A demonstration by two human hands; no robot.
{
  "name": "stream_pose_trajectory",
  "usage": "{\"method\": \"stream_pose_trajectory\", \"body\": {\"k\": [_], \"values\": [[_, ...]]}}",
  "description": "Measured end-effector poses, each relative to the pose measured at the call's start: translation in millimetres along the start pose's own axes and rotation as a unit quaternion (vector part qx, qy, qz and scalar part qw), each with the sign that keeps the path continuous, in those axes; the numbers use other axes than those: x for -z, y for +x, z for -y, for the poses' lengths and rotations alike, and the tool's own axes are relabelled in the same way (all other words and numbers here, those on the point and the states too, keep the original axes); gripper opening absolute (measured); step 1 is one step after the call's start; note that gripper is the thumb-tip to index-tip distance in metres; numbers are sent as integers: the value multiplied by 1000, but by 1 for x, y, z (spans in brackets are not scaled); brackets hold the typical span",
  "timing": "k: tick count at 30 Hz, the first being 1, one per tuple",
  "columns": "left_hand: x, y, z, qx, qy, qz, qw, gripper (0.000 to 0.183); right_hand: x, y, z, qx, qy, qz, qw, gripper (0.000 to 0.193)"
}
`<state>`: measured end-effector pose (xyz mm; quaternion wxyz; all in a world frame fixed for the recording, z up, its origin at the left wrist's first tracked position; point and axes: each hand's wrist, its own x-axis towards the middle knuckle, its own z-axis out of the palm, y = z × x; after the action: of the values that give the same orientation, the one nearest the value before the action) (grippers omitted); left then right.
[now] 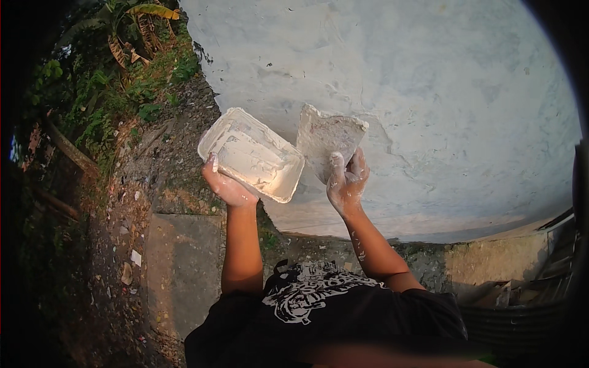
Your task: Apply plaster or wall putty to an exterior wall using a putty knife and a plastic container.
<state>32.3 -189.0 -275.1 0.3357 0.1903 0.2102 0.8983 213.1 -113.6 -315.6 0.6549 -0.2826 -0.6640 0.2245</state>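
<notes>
Plastic tub (251,154) in my left hand (226,184) is smeared with wet, creamy white putty, the flat scraper (329,145) in my right hand (345,183) is crusted matt and rough, my fingers are chalky, and the wall (429,92) looks matt, unevenly skimmed plaster.

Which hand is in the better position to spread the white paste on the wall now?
Probably the right hand. It holds the flat scraper sheet, coated with white paste, close to the wall. The left hand is occupied supporting the tray of paste.
</notes>
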Motion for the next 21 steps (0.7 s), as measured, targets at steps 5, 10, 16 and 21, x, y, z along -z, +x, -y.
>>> {"method": "stream_pose_trajectory", "body": {"k": [5, 10, 16, 21], "values": [[-9, 4, 0, -33, -32, -34, 998, 65, 2, -1, 13, -105, 84, 66, 989, 22], [12, 19, 12, -102, -22, 6, 995, 67, -2, -10, 13, -117, 87, 81, 986, 25], [23, 26, 16, -134, -3, 68, 989, 70, 1, -16, 8, -104, 84, 81, 988, 21], [13, 22, 26, -134, -41, 19, 990, 74, -7, -18, -1, 42, -42, 90, 994, 19]]}}
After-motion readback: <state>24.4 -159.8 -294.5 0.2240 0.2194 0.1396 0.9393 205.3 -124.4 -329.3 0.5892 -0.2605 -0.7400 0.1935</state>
